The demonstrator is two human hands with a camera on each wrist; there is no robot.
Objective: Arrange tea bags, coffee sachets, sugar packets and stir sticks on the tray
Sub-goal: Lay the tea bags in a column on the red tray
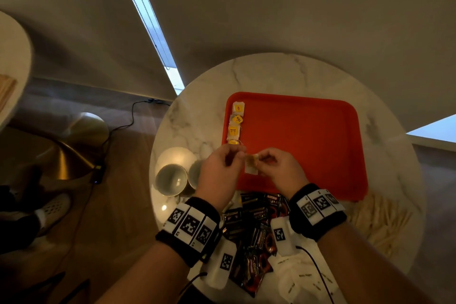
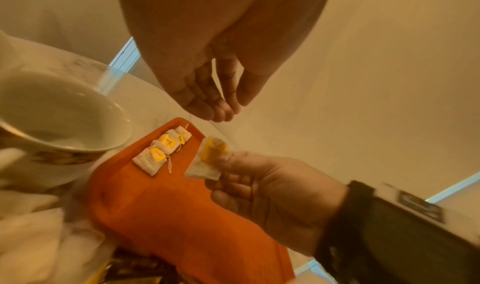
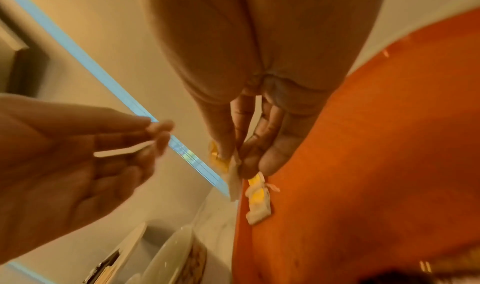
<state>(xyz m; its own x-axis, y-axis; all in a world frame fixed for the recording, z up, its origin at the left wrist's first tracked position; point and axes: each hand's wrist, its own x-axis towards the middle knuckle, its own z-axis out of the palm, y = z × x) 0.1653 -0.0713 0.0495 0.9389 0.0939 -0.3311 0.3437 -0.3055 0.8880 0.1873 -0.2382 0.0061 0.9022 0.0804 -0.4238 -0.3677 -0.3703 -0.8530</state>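
An orange tray lies on a round marble table. Several tea bags with yellow tags lie in a column along its left side. My right hand pinches one more tea bag just above the tray's near-left part, below that column. My left hand hovers beside it with thumb and fingertips pinched together, apparently on the bag's thin string, which barely shows.
Two white cups stand left of the tray. Dark coffee sachets lie heaped at the near edge under my wrists, with white sugar packets nearer still. Wooden stir sticks lie piled at the near right. Someone's shoe is on the floor, left.
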